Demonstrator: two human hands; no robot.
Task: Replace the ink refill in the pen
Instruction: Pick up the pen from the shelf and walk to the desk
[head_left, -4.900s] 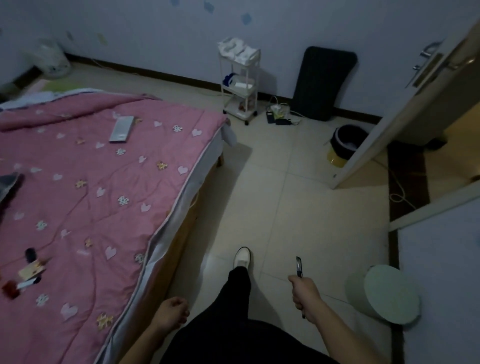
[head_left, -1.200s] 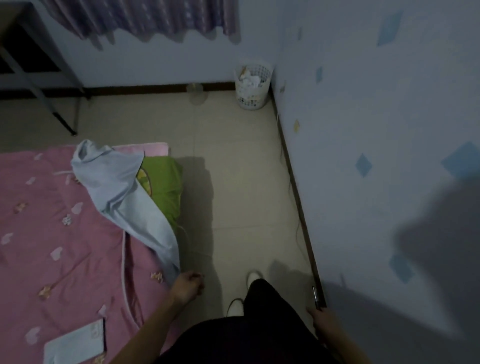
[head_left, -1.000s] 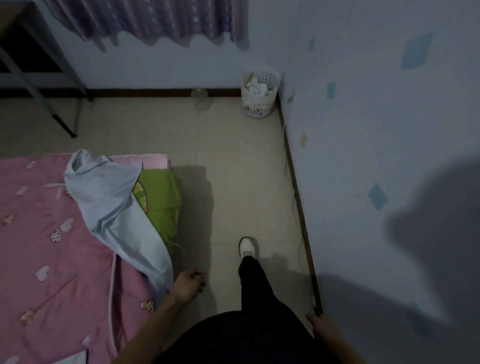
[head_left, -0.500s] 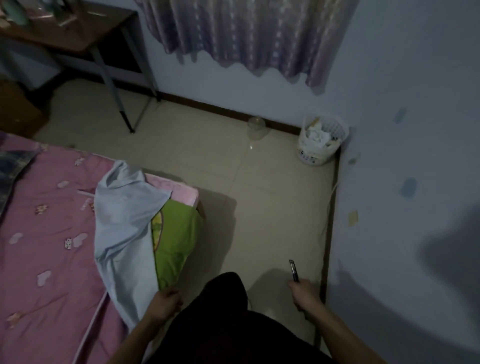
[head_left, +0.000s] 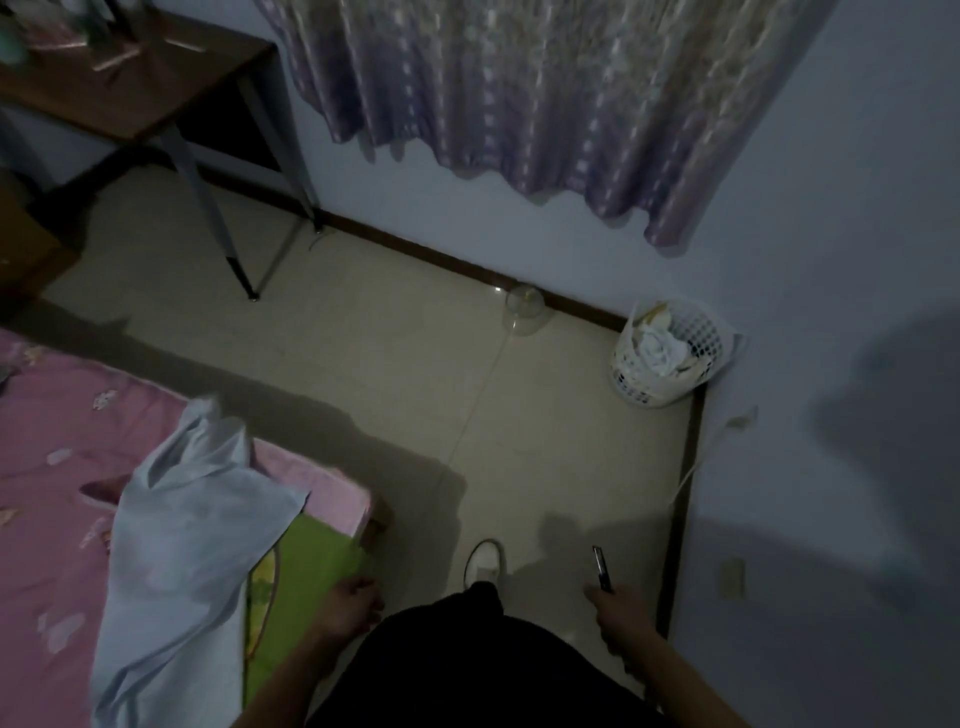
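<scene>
Glossy beige tiled floor (head_left: 519, 415) fills the middle of the dim room, edged by a dark skirting board. A purple patterned curtain (head_left: 545, 93) hangs in soft folds with a wavy hem above it. At the left lies a pink quilt (head_left: 52, 467) with small pale motifs, and a crumpled pale blue cloth (head_left: 182, 519) is draped over it and over part of a smooth green pillow (head_left: 306, 566). A brown wooden desk (head_left: 130, 88) stands on thin metal legs at the upper left. In the corner sits a round white mesh wastebasket (head_left: 634, 379) stuffed with paper, and near it is a clear dome-shaped bowl (head_left: 524, 312). A white shoe (head_left: 484, 560) points forward. The left hand (head_left: 350, 605) hangs loosely curled beside the pillow, with nothing seen in it. The right hand (head_left: 621, 616) is clenched around a slim dark pen (head_left: 601, 567), whose tip sticks up above the fist.
</scene>
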